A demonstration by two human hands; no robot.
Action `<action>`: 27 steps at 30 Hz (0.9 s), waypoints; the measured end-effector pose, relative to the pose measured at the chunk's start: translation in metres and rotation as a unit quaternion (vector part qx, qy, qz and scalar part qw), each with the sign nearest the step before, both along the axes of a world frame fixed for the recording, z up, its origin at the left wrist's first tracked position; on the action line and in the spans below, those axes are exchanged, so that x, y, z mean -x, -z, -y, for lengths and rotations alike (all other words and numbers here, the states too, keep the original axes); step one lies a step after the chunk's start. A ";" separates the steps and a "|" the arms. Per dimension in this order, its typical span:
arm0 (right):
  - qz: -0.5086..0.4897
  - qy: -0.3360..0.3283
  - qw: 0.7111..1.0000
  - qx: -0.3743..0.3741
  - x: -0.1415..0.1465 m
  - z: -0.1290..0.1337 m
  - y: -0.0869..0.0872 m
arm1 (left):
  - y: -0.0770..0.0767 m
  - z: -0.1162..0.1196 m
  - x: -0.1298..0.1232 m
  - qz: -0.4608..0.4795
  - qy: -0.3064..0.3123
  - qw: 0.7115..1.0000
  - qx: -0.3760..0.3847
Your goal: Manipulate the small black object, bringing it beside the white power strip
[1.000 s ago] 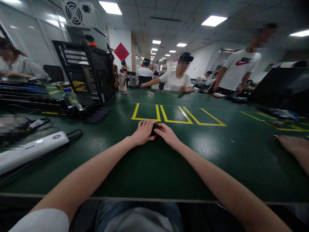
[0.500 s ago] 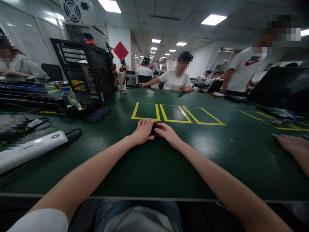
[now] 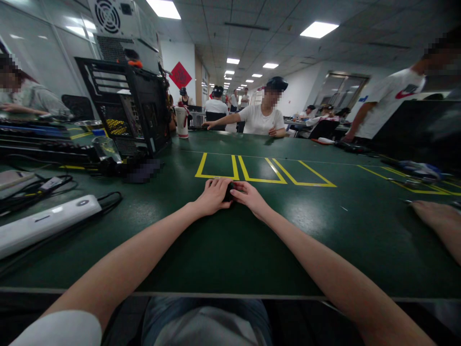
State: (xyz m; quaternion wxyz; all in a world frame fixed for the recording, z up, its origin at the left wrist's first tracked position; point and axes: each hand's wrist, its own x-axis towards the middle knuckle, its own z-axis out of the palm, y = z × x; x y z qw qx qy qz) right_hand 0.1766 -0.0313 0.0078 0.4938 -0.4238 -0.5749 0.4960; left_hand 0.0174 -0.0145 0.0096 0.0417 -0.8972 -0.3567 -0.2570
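A small dark object (image 3: 228, 193) sits between my hands at the middle of the green table (image 3: 230, 254), mostly hidden by my fingers, so I cannot make out its kind. My left hand (image 3: 215, 196) is wrapped over it from the left, fingers curled across its top. From the right, the thumb and fingertips of my right hand (image 3: 249, 197) press against its side. Just beyond both hands lie yellow tape outlines (image 3: 262, 181) on the tabletop.
A white power strip (image 3: 50, 223) with black cables lies at the left, below a black computer case (image 3: 126, 105). A paper cup (image 3: 182, 122) stands near that case. Another person's hand (image 3: 434, 214) rests at the right edge. A person in white (image 3: 264, 120) sits opposite.
My hands and the dark object stay almost exactly in place. The standing person at the right has shifted further right, and the seated person opposite has moved an outstretched arm slightly left.
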 end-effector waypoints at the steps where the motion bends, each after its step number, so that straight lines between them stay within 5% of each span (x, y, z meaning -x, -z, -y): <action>1: 0.000 -0.009 1.000 -0.001 0.000 0.000 0.000 | 0.000 0.000 0.000 0.001 0.001 1.000 0.002; 7: 0.021 -0.022 0.997 -0.071 -0.001 0.004 -0.001 | -0.001 -0.001 0.000 0.001 0.001 1.000 0.011; 18: 0.013 -0.021 1.000 -0.009 -0.002 0.001 0.002 | 0.000 -0.001 0.001 -0.001 0.001 1.000 -0.003; 27: 0.016 -0.019 0.998 -0.061 -0.001 0.003 0.002 | 0.000 -0.001 0.000 -0.003 0.003 1.000 0.002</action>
